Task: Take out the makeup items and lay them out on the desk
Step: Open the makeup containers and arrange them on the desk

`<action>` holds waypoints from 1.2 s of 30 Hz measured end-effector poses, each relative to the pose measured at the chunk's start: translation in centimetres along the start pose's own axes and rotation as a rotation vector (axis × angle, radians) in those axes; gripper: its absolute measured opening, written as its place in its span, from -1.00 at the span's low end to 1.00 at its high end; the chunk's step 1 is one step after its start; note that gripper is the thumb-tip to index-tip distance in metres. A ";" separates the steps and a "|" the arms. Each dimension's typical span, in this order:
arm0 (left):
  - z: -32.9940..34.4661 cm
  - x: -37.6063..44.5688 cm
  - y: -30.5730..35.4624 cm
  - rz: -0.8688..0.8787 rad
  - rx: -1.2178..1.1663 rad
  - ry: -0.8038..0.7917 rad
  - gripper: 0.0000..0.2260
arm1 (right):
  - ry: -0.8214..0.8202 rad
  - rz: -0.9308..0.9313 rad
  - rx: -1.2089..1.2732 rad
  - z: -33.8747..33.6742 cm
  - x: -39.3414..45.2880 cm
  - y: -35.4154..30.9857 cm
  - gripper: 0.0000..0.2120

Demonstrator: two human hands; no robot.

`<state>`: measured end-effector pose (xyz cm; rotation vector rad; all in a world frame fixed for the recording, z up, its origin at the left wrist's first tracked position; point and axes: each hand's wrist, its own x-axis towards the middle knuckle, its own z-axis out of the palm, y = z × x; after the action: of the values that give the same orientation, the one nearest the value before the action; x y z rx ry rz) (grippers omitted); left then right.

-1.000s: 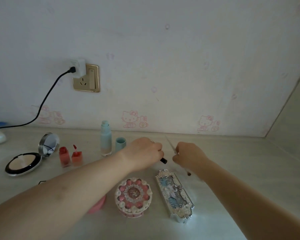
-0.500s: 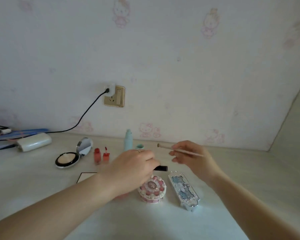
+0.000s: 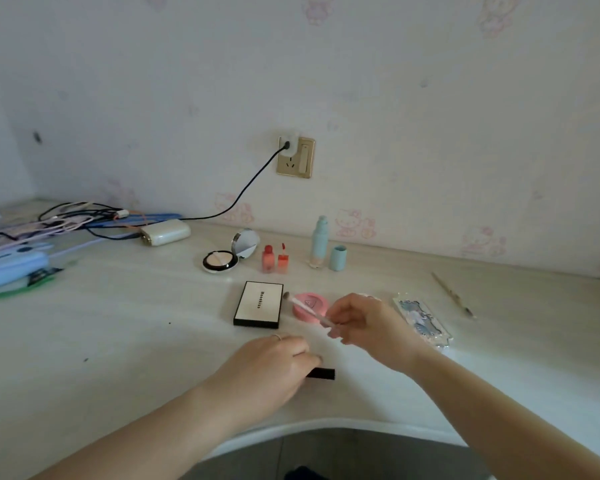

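Your left hand [image 3: 274,365] clamps black tube [image 3: 321,373]; right hand [image 3: 364,323] pinches brush [image 3: 305,308]. Risk: brush tip at 10 o'clock may clip pink compact [image 3: 310,306].

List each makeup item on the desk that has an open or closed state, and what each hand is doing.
Powder compact: open, mirror lid up.
Red lip tint: uncapped, wand cap standing beside it.
Blue bottle: cap off, beside it.
Mooekiss palette: closed.
Pink compact: closed.
Left hand: holding black cap.
Right hand: holding wand.
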<state>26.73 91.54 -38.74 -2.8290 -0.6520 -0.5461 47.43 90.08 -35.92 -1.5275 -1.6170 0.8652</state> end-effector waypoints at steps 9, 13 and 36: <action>0.6 -0.7 -0.5 -0.149 -0.129 -0.088 -0.77 | -0.031 -0.012 -0.229 4.6 0.6 0.0 -0.88; -0.1 -1.6 -1.5 -0.232 -0.137 -0.089 -0.74 | -0.018 -0.020 -0.302 5.2 1.2 -0.3 -0.86; 0.8 -2.5 -3.7 -0.459 -0.342 -0.082 -0.70 | -0.040 -0.005 -0.473 5.1 2.0 -0.3 -0.82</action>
<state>23.19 94.03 -40.13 -3.0269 -1.3607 -0.6690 42.81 92.10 -38.11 -1.8274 -1.9487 0.5319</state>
